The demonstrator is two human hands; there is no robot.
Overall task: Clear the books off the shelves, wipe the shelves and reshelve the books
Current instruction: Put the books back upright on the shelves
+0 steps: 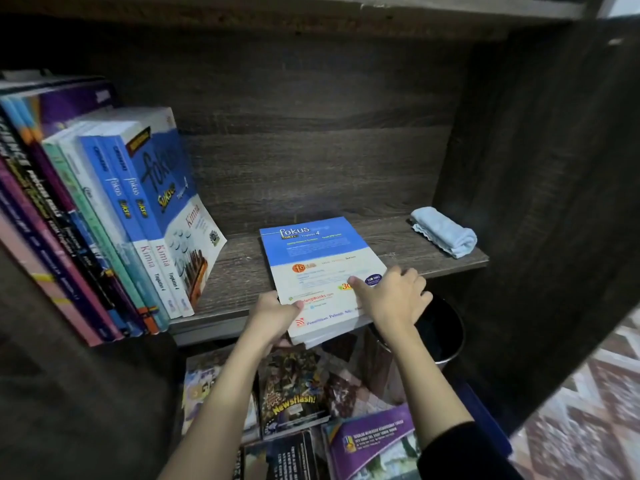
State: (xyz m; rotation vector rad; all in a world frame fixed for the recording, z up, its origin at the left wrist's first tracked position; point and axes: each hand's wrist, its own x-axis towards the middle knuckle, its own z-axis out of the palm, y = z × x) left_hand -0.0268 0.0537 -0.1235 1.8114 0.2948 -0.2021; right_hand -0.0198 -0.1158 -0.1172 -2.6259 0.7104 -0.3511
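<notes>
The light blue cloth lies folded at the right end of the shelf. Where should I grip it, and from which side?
Probably pinch the cloth across its thick rolled end, nearest the front edge of the shelf, coming from the front-left: the side wall stands close on its right.

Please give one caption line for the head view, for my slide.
The left hand and right hand hold a Fokus book stack on the shelf, between leaning books and a blue cloth.

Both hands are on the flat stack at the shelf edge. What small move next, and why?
Probably stand the stack upright against the leaning books: left hand and right hand grip its near end, it overhangs the shelf edge, and bare shelf lies between.
</notes>
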